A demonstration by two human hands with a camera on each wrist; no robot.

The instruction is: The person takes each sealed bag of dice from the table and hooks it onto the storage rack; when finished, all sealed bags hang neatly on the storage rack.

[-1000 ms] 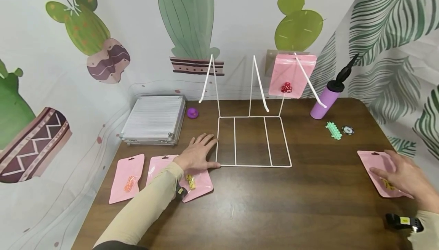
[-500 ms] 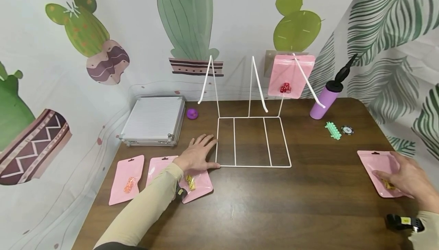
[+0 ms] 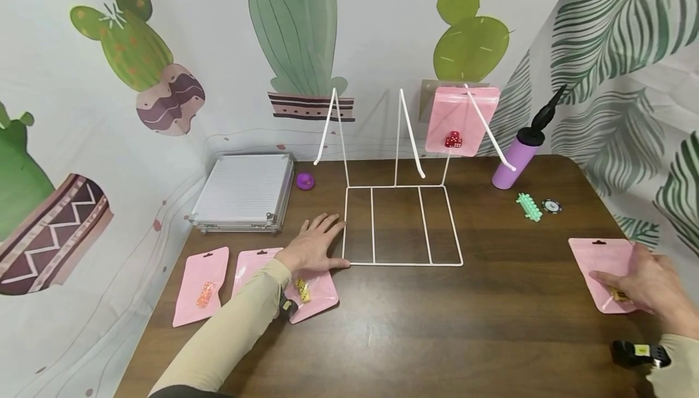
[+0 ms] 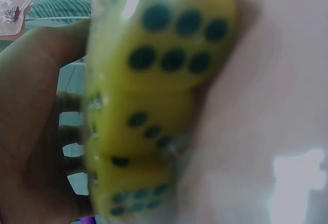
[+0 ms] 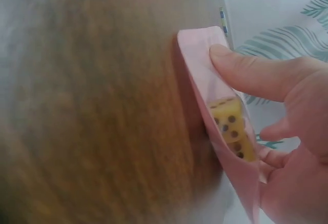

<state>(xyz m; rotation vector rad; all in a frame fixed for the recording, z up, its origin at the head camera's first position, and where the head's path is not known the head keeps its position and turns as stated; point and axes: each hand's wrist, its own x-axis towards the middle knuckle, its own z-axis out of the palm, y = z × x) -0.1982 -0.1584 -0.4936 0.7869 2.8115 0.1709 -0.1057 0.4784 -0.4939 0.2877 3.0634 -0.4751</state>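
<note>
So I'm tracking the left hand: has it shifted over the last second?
No. The left hand stays flat on the table beside the white wire rack's front-left corner.

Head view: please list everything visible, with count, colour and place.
Pouch with red dice: 1, pink, hanging on the rack's right peg.
Pouch with orange dice: 1, pink, table front left.
Pouch with yellow dice, left: 1, pink, partly under the left wrist.
Pouch with yellow dice, right: 1, pink, table right edge.
Wire rack: 1, white, table centre.
Metal case: 1, silver, back left.
Small round object: 1, purple, beside the case.
Hand pump: 1, purple with black top, back right.
Toothed clip: 1, green, right.
Poker chip: 1, dark, beside the clip.
Table: 1, brown wood.
Left hand: flat by the rack's corner.
Right hand: pinches the right pouch.
</note>
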